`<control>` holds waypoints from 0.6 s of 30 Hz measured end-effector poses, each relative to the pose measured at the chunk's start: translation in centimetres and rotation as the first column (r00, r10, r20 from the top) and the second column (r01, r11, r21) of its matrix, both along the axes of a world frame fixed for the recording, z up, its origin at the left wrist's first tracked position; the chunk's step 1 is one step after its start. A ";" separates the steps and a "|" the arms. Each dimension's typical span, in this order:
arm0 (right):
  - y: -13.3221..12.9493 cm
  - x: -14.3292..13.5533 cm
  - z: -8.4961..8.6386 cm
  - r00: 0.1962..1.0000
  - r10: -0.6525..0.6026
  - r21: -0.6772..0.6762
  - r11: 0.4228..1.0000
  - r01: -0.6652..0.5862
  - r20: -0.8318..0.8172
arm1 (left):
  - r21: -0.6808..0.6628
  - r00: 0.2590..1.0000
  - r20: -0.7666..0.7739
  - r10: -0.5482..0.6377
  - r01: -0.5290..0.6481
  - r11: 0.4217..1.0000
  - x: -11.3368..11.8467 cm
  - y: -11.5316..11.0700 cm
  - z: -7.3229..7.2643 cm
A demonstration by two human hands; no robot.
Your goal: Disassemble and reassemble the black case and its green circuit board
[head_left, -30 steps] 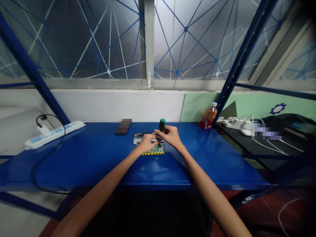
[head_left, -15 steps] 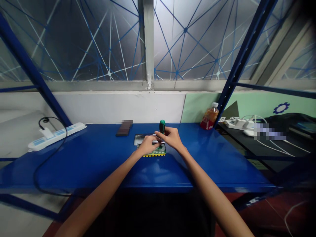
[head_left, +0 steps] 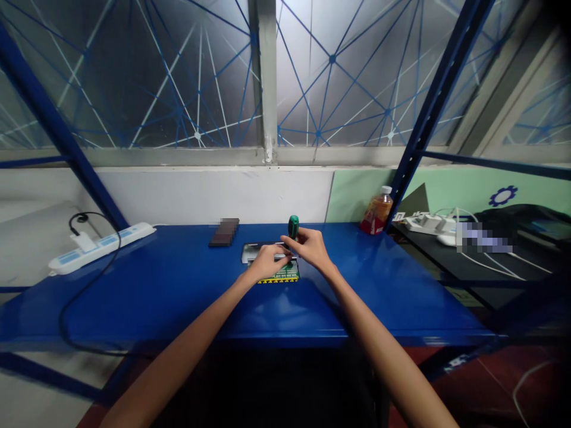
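Observation:
My right hand point(head_left: 311, 246) is closed around a screwdriver point(head_left: 293, 226) with a green and black handle, held upright. Below it lies a green circuit board point(head_left: 285, 274) with a yellow-and-black strip along its near edge. My left hand point(head_left: 267, 263) rests over the board, thumb and fingers curled together at the screwdriver's lower end. Whatever is pinched there is too small and covered to make out. Behind the board, partly covered by my left hand, sits a shallow grey metallic tray-like piece point(head_left: 252, 252). The screwdriver's tip is hidden by my fingers.
A dark flat object point(head_left: 224, 232), partly pixelated, lies at the back of the blue table point(head_left: 178, 285). A white power strip point(head_left: 102, 246) with a black cable is at the left. A drink bottle point(head_left: 377, 211) stands back right, beside a blue upright post point(head_left: 428, 113).
Both hands and the screwdriver keep nearly the same pose over the board. The whole view has shifted very slightly.

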State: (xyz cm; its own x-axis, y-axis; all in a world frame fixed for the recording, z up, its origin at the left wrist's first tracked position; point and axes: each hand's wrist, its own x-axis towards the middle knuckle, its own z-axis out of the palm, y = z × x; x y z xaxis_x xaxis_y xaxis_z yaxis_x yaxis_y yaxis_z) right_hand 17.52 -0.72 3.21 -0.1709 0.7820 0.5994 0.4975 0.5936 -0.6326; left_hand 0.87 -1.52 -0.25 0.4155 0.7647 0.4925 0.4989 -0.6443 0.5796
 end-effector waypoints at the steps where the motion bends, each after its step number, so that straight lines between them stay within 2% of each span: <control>1: 0.0 0.1 0.0 1.000 0.000 0.000 1.000 0.000 -0.008 | 0.004 1.000 0.005 -0.010 0.010 1.000 0.0 0.0 0.0; 12: 0.1 0.3 0.1 0.997 -0.007 0.017 1.000 0.008 -0.080 | -0.095 1.000 0.011 -0.029 0.030 0.995 -0.3 0.5 -0.2; 18: 0.3 0.9 0.5 0.983 -0.055 0.020 0.998 0.059 -0.175 | -0.083 0.999 -0.048 0.010 -0.014 0.996 0.0 0.7 1.1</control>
State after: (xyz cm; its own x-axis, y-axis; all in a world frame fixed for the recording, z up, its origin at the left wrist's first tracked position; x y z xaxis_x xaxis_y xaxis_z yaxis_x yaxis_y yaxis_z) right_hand 18.41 -0.42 3.72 -0.0178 0.7719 0.6355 0.4147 0.5841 -0.6978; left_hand 0.84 -0.82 0.87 0.4270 0.8075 0.4071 0.5344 -0.5885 0.6067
